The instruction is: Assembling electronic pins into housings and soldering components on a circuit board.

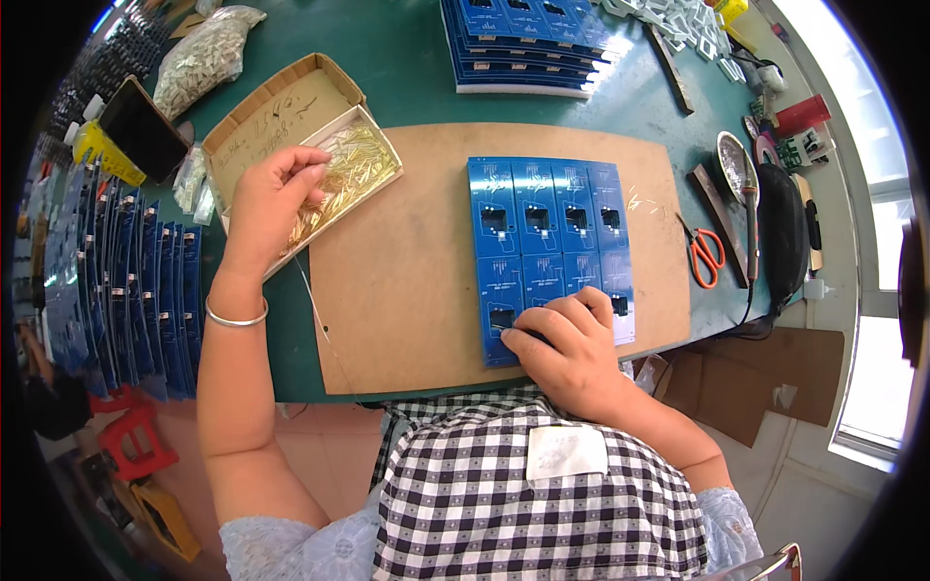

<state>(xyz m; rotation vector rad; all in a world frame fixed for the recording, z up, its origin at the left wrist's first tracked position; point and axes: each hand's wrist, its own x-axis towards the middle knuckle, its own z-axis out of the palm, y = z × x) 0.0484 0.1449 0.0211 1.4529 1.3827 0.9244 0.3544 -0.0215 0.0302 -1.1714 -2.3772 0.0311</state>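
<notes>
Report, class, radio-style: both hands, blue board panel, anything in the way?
Left hand at open box of gold pins. Right hand on blue board panel. Panel on brown mat, partly hidden by that hand.

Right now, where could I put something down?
On the brown board, between the pin box and blue circuit panel. Also the green tabletop between that box and the blue stack. It's crowded on the right: scissors and dark bar.
</notes>
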